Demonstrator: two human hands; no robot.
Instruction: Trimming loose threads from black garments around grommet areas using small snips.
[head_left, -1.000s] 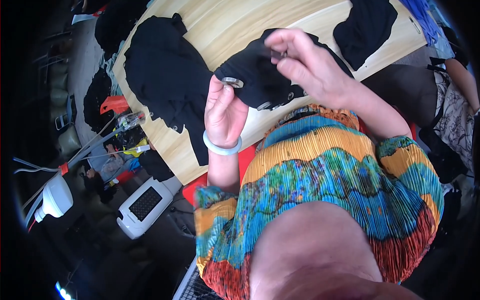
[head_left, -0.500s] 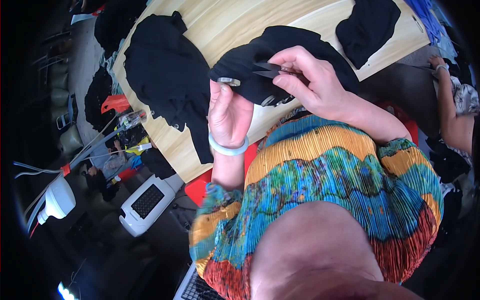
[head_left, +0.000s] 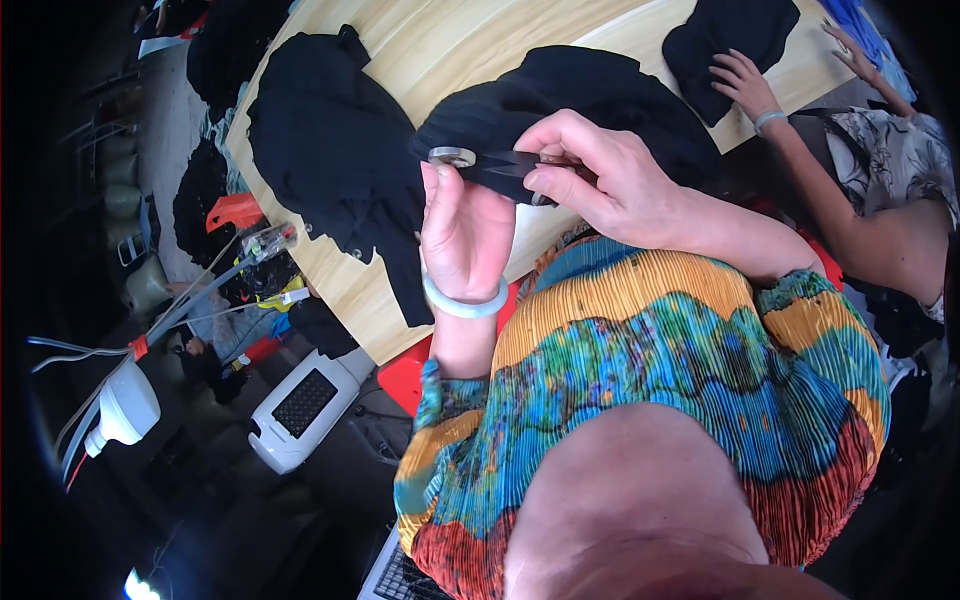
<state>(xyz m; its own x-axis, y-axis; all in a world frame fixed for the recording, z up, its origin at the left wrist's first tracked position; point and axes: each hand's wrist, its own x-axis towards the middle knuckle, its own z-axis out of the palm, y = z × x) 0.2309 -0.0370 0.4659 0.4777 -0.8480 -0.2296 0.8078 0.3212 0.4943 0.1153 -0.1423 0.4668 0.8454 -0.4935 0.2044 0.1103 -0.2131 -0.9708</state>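
Left fingers (head_left: 443, 193) pinch a disc (head_left: 452, 156), right fingers (head_left: 563, 124) grip snips (head_left: 505, 164), a co-worker's hand (head_left: 752, 96) touching black cloth (head_left: 732, 38) nearby.

The tabletop (head_left: 440, 50) is pale wood with a streaky grain. A rumpled black garment (head_left: 320, 150) covers its left part, one narrow strip running to the near edge. A second black cloth (head_left: 590, 85) lies bunched across the middle. At the far right lies a smaller black piece (head_left: 720, 40), bare wood showing between those two.
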